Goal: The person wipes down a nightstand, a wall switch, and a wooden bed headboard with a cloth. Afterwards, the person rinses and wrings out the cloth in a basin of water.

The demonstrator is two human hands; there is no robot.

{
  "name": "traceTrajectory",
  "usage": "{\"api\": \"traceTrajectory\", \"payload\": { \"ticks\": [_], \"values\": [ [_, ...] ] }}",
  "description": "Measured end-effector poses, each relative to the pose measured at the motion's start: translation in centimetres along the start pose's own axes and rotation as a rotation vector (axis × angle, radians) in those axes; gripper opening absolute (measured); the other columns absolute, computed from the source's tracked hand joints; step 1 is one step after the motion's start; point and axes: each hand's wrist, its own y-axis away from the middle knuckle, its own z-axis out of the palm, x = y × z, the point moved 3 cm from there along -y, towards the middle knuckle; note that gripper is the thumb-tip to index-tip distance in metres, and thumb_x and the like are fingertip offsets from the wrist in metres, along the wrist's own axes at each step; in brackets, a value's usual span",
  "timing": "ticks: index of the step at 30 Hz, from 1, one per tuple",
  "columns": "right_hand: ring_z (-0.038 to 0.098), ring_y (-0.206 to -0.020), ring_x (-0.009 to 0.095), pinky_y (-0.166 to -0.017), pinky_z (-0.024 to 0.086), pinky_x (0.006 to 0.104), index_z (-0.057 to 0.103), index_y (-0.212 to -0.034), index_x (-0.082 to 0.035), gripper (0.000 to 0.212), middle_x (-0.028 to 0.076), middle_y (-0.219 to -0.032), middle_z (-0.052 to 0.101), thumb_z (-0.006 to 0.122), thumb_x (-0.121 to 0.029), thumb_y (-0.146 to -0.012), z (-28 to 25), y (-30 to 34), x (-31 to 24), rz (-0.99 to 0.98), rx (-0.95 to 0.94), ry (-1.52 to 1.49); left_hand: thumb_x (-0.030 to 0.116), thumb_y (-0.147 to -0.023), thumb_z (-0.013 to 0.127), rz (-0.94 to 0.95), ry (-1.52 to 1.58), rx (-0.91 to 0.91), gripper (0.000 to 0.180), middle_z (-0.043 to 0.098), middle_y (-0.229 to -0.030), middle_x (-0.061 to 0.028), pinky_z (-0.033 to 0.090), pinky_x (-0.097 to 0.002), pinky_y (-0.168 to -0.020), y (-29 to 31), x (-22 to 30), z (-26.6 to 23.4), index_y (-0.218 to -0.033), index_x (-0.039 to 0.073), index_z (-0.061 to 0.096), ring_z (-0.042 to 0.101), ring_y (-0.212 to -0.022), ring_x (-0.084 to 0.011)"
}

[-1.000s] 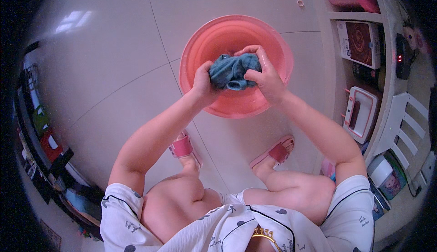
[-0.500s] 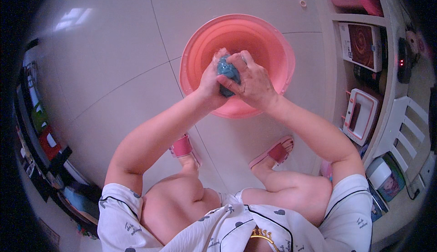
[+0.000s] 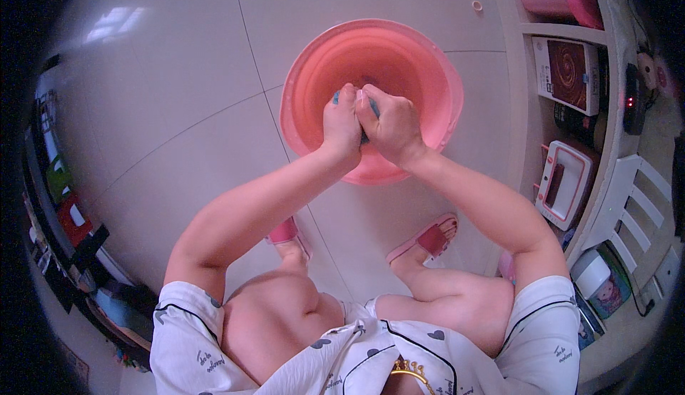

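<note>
A wet-looking, dark teal cloth [image 3: 374,107] is bunched up between my two hands, and only small bits of it show. My left hand [image 3: 342,120] is closed round one side of it. My right hand [image 3: 396,124] grips the other side, its thumb lying along the top beside the left fingers. Both fists press together over the mouth of a round pink plastic tub [image 3: 448,127]. Something dark shows inside the tub just beyond my fingers, too hidden to make out.
Pale floor tiles [image 3: 185,59] surround the tub. My feet in pink slippers [image 3: 430,239] stand at its near side. On the right is a shelf unit holding a box [image 3: 567,74] and a white-and-pink drawing board [image 3: 566,183]. A small ring [image 3: 477,6] lies on the floor.
My hands have closed tighter round the cloth and drawn together, so much less of it shows. Half a second ago its crumpled top lay exposed between them.
</note>
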Motion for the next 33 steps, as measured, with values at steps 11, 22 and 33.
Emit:
{"api": "traceTrajectory", "payload": {
  "ticks": [11, 22, 33],
  "values": [
    [0.055, -0.078, 0.020, -0.075, 0.045, 0.0356, 0.049, -0.087, 0.000, 0.021, 0.013, -0.076, 0.053, 0.046, -0.021, -0.089, 1.6, 1.3, 3.3, 0.309, -0.104, -0.671, 0.027, -0.096, 0.052, 0.568, -0.700, -0.232, 0.029, 0.049, -0.071, -0.0107, 0.043, -0.0310, -0.065, 0.2, 2.6, -1.0, -0.085, 0.000, 0.048, 0.047, -0.068, -0.0173],
    [0.053, -0.099, 0.035, -0.090, 0.040, 0.0456, 0.050, -0.124, -0.009, 0.066, 0.014, -0.101, 0.055, 0.072, -0.017, -0.062, -2.6, 2.9, 3.5, -0.204, -0.371, 0.015, -0.009, -0.066, 0.055, 0.686, -1.280, -0.798, 0.057, 0.057, -0.115, -0.0118, 0.039, -0.0388, -0.098, 4.4, 6.3, -2.5, -0.121, 0.008, 0.051, 0.050, -0.110, -0.0327],
    [0.061, -0.066, 0.021, -0.061, 0.045, 0.0325, 0.064, -0.090, -0.007, 0.016, 0.011, -0.074, 0.064, 0.069, -0.018, -0.079, -7.1, 2.7, 1.4, -0.119, -0.338, -0.114, 0.004, -0.069, 0.069, 0.806, -1.598, -0.548, 0.041, 0.061, -0.093, -0.0079, 0.049, -0.0395, -0.078, 5.0, 8.1, -4.4, -0.107, 0.012, 0.058, 0.057, -0.094, -0.0292]
  ]
}}
